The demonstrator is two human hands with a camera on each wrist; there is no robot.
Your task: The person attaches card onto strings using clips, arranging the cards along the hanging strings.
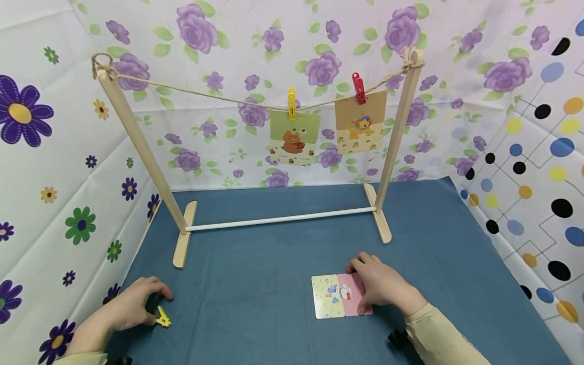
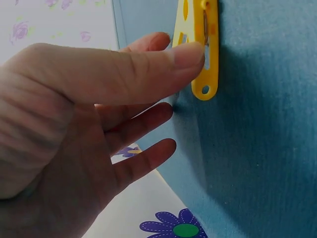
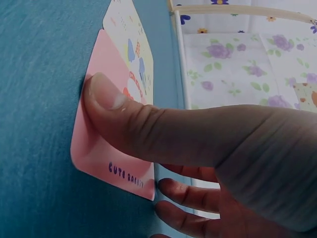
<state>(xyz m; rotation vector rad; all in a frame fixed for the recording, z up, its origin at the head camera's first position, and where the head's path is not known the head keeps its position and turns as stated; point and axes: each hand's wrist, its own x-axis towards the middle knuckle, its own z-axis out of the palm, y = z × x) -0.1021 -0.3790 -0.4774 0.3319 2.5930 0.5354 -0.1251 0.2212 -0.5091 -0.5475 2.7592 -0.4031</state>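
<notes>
A small yellow clothespin (image 1: 162, 317) lies on the blue cloth at the left, also large in the left wrist view. My left hand (image 1: 132, 307) is at it, the thumb tip over the clothespin (image 2: 212, 74) and the other fingers spread apart from the thumb. At the right, a pink and pale yellow card (image 1: 330, 296) with a rabbit picture lies on the cloth. Across its pink half, my right hand (image 1: 383, 286) holds the card by opposite edges, thumb at the near edge and fingers at the far one. "CUTE RABBIT" shows on the card (image 3: 111, 148) in the right wrist view.
Behind the hands stands a wooden frame (image 1: 396, 137) with a white crossbar (image 1: 280, 220) and a rope (image 1: 196, 93). From the rope hang a green bear card (image 1: 294, 132) on a yellow clip (image 1: 292, 104) and a brown lion card (image 1: 360, 124) on a red clip (image 1: 359, 88). Patterned sheets surround the table.
</notes>
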